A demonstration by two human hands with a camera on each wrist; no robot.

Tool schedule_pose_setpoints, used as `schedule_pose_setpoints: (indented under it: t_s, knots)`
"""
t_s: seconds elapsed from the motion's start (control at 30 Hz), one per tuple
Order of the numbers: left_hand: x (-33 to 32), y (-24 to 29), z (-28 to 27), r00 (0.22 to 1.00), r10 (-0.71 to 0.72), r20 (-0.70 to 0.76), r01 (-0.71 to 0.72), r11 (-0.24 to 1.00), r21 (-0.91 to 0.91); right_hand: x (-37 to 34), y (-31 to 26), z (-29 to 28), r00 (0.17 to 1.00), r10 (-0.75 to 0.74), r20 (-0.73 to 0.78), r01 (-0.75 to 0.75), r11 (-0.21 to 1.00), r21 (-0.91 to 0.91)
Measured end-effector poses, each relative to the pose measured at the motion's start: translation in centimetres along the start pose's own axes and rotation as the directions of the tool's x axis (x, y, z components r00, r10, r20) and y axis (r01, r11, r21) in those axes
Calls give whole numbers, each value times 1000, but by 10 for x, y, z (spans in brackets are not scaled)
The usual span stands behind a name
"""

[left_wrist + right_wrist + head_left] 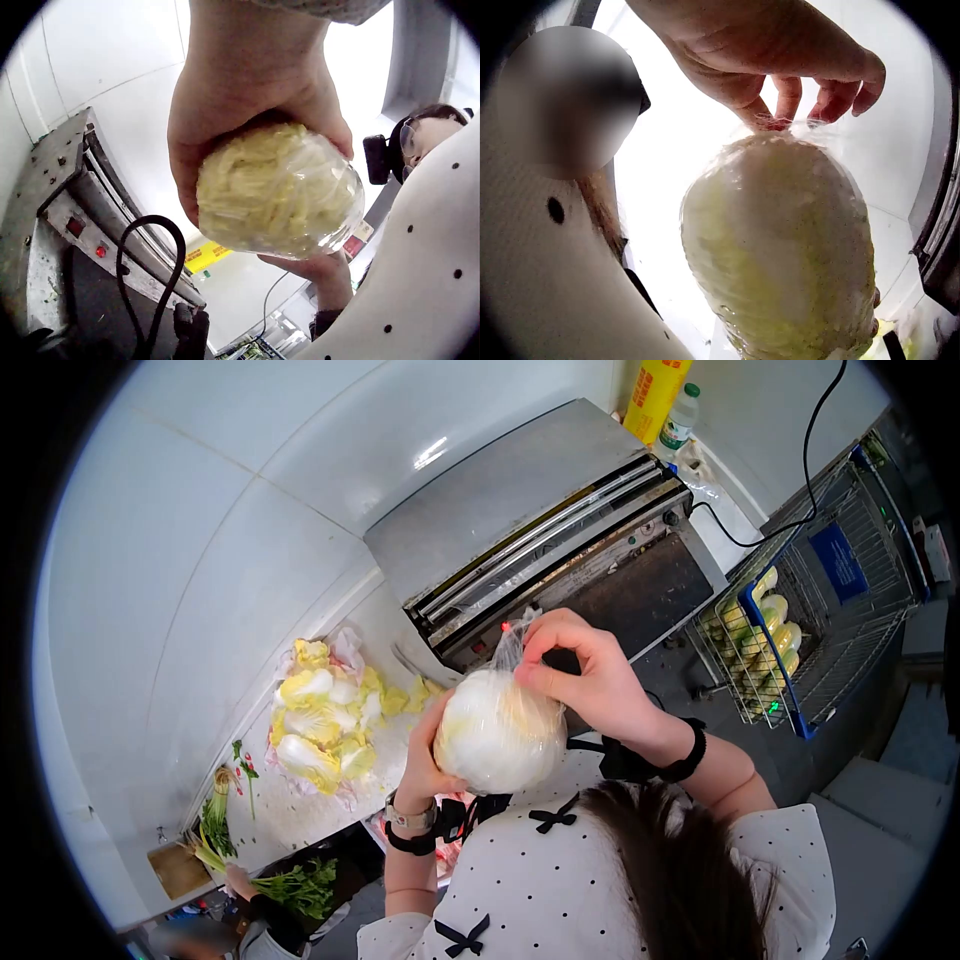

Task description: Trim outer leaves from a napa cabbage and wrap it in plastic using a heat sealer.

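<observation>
A Chinese cabbage [500,735], tightly covered in clear plastic film, is held up in front of the chest. My left hand [424,758] grips it from the left and below, thumb and fingers spread round its sides in the left wrist view. Yellow, crinkled leaf ends [277,199] show through the film there. At the cabbage's other end, my right hand [780,52] pinches the gathered film [780,133] between thumb and fingertips. A loose tuft of film [510,645] stands up beside those fingers in the head view.
A metal film-wrapping machine [660,595] stands just ahead. Loose cabbage leaves [320,710] lie on the counter at left, near spring onions [217,815]. A wire cart [850,640] with several cabbages is at right. Another person handles leafy greens [305,888] at lower left.
</observation>
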State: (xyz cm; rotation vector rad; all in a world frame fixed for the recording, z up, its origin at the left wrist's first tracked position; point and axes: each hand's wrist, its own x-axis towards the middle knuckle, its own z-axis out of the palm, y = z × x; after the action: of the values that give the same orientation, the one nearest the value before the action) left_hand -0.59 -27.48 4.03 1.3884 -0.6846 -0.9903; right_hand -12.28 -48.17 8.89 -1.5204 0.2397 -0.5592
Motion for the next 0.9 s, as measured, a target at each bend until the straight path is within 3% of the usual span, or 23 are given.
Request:
schedule_pose_setpoints:
  t_s: [0.23, 0.3, 0.43, 0.53, 0.57, 0.67, 0.77, 0.87, 0.9]
  knots:
    - [-1, -6, 0, 993, -26, -113, 37, 995, 91, -8, 9, 14, 966, -115, -232, 76, 983, -169]
    - [-2, -10, 0, 993, -30, -114, 40, 996, 80, -4, 20, 17, 930, -240, -278, 159, 946, -284]
    - [-8, -10, 7, 991, -43, -128, 45, 999, 14, -5, 14, 12, 862, -446, -241, 309, 839, -449]
    - [-16, -15, 5, 998, 15, -55, -8, 991, 133, -13, -11, 2, 821, -543, -177, 391, 760, -520]
    - [-21, -14, 8, 1000, 0, -23, 2, 997, 80, -16, -17, 0, 799, -575, -174, 421, 743, -520]
    - [-30, -6, 27, 995, -15, 102, 20, 999, -47, -24, -28, -9, 866, -428, -259, 323, 874, -364]
    - [-32, 3, 36, 984, -63, 167, 78, 993, -90, -16, -29, -17, 880, -318, -352, 217, 930, -296]
    - [-30, 8, 44, 963, -122, 238, 155, 980, -124, -5, -13, -19, 942, -77, -326, 57, 996, -68]
    - [-30, 5, 44, 964, -110, 241, 140, 984, -114, -3, 0, -19, 970, 65, -233, -48, 996, 79]
